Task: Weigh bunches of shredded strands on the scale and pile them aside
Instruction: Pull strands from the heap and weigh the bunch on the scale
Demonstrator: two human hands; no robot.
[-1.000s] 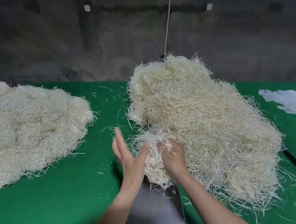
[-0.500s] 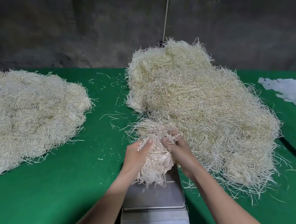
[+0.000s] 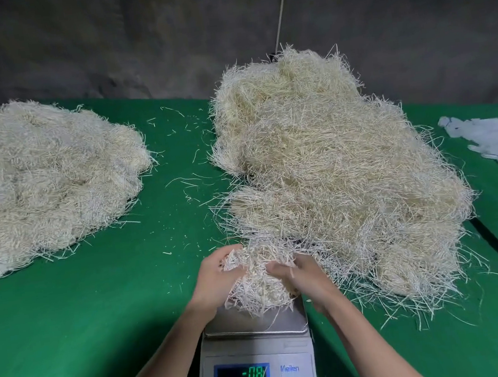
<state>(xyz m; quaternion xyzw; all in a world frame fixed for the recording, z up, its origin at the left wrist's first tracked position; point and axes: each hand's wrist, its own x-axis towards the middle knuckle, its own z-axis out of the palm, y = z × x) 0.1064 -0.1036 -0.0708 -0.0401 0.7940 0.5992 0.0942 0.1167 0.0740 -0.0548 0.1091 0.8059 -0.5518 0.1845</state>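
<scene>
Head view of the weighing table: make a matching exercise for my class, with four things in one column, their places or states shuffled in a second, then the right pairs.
Things
1. small bunch of pale shredded strands
2. silver digital scale
3. white flat scraps
4. big greyish heap of shredded strands

Places or states
A. far right of the green table
B. gripped by the left hand and right hand
C. left side of the table, untouched
D. nearest the person, display lit green

Pairs: 1-B, 2-D, 3-A, 4-C

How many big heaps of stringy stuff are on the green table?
2. One pale shredded-strand heap lies far left; one bigger yellowish heap lies right of centre. The first runs past the frame edge.
</scene>
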